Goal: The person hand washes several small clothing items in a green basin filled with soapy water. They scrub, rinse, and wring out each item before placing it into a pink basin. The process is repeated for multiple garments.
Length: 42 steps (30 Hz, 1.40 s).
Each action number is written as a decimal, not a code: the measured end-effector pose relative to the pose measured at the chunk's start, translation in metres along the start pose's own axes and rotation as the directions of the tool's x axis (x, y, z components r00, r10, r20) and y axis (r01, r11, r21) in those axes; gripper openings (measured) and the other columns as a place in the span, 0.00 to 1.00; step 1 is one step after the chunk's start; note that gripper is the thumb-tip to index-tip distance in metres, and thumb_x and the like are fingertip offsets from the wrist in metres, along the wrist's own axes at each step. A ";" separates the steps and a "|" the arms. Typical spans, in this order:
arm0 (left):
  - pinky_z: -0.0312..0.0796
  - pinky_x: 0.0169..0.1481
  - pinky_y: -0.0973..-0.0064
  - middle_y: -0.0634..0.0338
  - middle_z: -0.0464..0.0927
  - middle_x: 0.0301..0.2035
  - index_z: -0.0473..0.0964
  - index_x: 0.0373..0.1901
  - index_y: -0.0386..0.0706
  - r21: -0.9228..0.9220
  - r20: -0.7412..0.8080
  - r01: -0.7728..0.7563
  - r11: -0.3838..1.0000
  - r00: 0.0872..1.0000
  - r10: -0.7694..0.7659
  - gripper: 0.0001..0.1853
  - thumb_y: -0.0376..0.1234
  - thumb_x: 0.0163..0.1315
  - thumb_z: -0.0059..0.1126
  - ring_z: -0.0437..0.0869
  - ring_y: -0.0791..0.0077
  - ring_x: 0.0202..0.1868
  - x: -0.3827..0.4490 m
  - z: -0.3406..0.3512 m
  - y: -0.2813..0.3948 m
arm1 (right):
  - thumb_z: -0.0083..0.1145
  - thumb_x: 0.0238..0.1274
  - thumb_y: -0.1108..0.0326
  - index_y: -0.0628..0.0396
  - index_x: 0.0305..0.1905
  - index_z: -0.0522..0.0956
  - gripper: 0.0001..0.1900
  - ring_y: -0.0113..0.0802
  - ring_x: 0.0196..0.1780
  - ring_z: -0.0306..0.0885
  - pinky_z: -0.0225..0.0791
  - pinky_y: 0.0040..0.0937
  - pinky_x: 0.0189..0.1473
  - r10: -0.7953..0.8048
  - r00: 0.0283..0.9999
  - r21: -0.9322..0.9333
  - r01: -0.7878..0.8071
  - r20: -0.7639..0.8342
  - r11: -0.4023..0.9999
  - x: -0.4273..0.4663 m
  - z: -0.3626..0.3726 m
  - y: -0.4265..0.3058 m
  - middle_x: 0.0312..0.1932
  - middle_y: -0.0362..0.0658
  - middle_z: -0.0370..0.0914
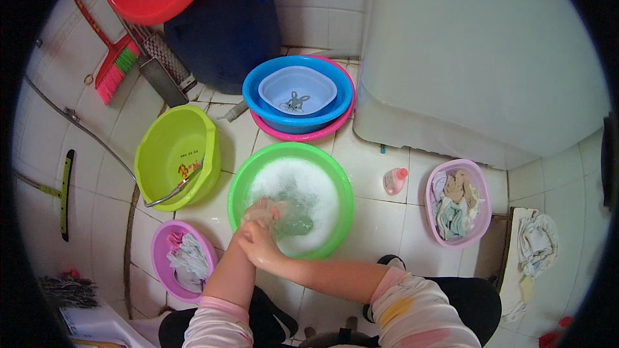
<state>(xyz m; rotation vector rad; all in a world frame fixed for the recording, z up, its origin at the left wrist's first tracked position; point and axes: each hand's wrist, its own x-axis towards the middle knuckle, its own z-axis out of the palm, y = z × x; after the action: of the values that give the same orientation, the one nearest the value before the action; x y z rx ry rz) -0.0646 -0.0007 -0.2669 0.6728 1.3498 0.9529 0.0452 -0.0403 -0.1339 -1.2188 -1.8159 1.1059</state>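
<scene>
A green plastic basin [346, 188] with water and white suds stands on the floor before me. My left hand [265, 210] is over the left part of this basin, at the suds; it looks blurred, and its fingers are partly hidden. My right hand [261, 245] reaches across from the right, with curled fingers closed around my left wrist. In the water, right of my left hand, a darker greenish patch shows through the foam. A small pink bottle [394, 181] rests on the tiles to the right of the basin.
A yellow-green basin [169, 140] holds a shower hose end. Nested basins [250, 101] stand behind. Pink baskets of cloth flank me, left [157, 251] and right [485, 203]. A white appliance-like body [474, 58] fills the back right; a broom [113, 63] hangs left.
</scene>
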 end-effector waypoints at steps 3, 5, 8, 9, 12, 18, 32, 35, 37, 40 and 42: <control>0.69 0.55 0.65 0.53 0.76 0.47 0.72 0.49 0.39 0.256 0.060 -0.242 0.936 0.970 0.235 0.19 0.44 0.72 0.39 0.76 0.60 0.48 -0.010 0.008 0.018 | 0.52 0.58 0.60 0.58 0.35 0.76 0.11 0.55 0.42 0.76 0.68 0.49 0.46 -0.014 0.990 0.038 0.009 0.141 0.999 0.006 -0.011 0.008 0.35 0.55 0.77; 0.70 0.56 0.66 0.53 0.76 0.49 0.71 0.52 0.38 -0.262 -0.053 -0.108 0.959 0.994 0.098 0.22 0.44 0.73 0.35 0.77 0.61 0.49 -0.021 0.028 0.040 | 0.52 0.60 0.57 0.57 0.33 0.78 0.14 0.60 0.37 0.76 0.68 0.54 0.44 -0.025 0.997 -0.075 0.030 0.071 0.997 0.026 -0.030 0.030 0.27 0.54 0.77; 0.72 0.51 0.67 0.54 0.77 0.47 0.70 0.54 0.38 -0.564 -0.080 0.191 0.803 0.955 -0.284 0.23 0.45 0.73 0.34 0.78 0.64 0.46 -0.039 0.063 0.065 | 0.48 0.64 0.56 0.55 0.31 0.78 0.15 0.59 0.34 0.76 0.67 0.55 0.42 -0.021 0.979 -0.187 0.059 0.202 0.981 0.048 -0.045 0.056 0.26 0.54 0.78; 0.73 0.49 0.68 0.55 0.78 0.46 0.70 0.54 0.38 -0.556 -0.117 0.262 0.789 0.915 -0.386 0.23 0.45 0.73 0.35 0.78 0.65 0.44 -0.042 0.071 0.070 | 0.47 0.65 0.56 0.56 0.32 0.78 0.16 0.59 0.35 0.76 0.67 0.55 0.42 0.146 0.976 -0.250 -0.103 0.160 0.963 0.055 -0.050 0.068 0.27 0.54 0.78; 0.72 0.46 0.73 0.62 0.79 0.41 0.74 0.46 0.44 -0.364 -0.007 0.333 0.870 0.933 -0.360 0.21 0.50 0.70 0.42 0.80 0.69 0.40 -0.043 0.082 0.074 | 0.44 0.67 0.56 0.59 0.35 0.77 0.17 0.58 0.40 0.76 0.67 0.54 0.44 0.346 0.932 -0.252 -0.312 0.106 0.916 0.072 -0.062 0.104 0.32 0.56 0.77; 0.54 0.60 0.43 0.56 0.64 0.63 0.70 0.59 0.50 -0.113 -0.239 0.375 0.920 0.888 -0.392 0.27 0.55 0.67 0.44 0.64 0.58 0.62 -0.044 0.038 0.061 | 0.42 0.69 0.54 0.64 0.46 0.76 0.21 0.54 0.53 0.73 0.64 0.53 0.50 0.101 0.995 -0.355 -0.091 0.008 0.930 0.029 -0.048 0.136 0.47 0.57 0.74; 0.76 0.39 0.69 0.58 0.78 0.43 0.72 0.51 0.43 -0.431 0.101 0.310 0.848 0.950 -0.296 0.16 0.40 0.70 0.39 0.80 0.67 0.41 -0.060 0.059 0.079 | 0.51 0.65 0.62 0.59 0.50 0.76 0.15 0.32 0.40 0.77 0.72 0.36 0.43 0.012 0.658 0.414 -0.487 0.753 0.769 0.091 -0.119 0.048 0.42 0.43 0.80; 0.75 0.38 0.71 0.60 0.79 0.40 0.73 0.49 0.45 -0.550 0.075 0.293 0.782 0.950 -0.303 0.15 0.37 0.71 0.36 0.80 0.69 0.38 -0.071 0.075 0.127 | 0.46 0.70 0.55 0.60 0.54 0.74 0.19 0.32 0.42 0.77 0.72 0.33 0.44 0.338 0.863 0.456 -0.489 0.375 0.744 0.083 -0.116 0.039 0.42 0.42 0.80; 0.74 0.35 0.74 0.59 0.79 0.40 0.73 0.47 0.46 -0.647 0.192 0.260 0.716 0.965 -0.177 0.15 0.43 0.72 0.38 0.80 0.70 0.37 -0.087 0.086 0.159 | 0.38 0.73 0.46 0.57 0.54 0.73 0.25 0.32 0.43 0.78 0.73 0.30 0.45 0.339 0.810 0.678 -0.586 0.478 0.444 0.079 -0.110 0.030 0.43 0.42 0.79; 0.74 0.34 0.74 0.61 0.78 0.39 0.73 0.47 0.49 -0.598 0.231 0.243 0.764 0.965 -0.126 0.22 0.54 0.70 0.40 0.80 0.70 0.36 -0.113 0.098 0.198 | 0.39 0.71 0.45 0.53 0.51 0.74 0.23 0.33 0.50 0.77 0.72 0.30 0.47 0.161 0.786 0.776 -0.616 0.597 0.132 0.085 -0.108 0.003 0.47 0.43 0.77; 0.74 0.33 0.76 0.62 0.78 0.37 0.72 0.47 0.50 -0.459 0.252 0.185 0.869 0.965 -0.072 0.24 0.58 0.66 0.42 0.79 0.71 0.35 -0.123 0.097 0.225 | 0.44 0.69 0.53 0.54 0.51 0.73 0.18 0.33 0.51 0.77 0.73 0.30 0.48 0.047 0.848 0.777 -0.505 0.529 0.376 0.098 -0.119 -0.028 0.46 0.44 0.77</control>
<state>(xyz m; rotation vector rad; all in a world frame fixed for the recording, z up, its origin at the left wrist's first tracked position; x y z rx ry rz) -0.0043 0.0123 -0.0002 0.2922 0.8906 1.0176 0.1061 0.0788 -0.0519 -0.5950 -0.8644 2.3131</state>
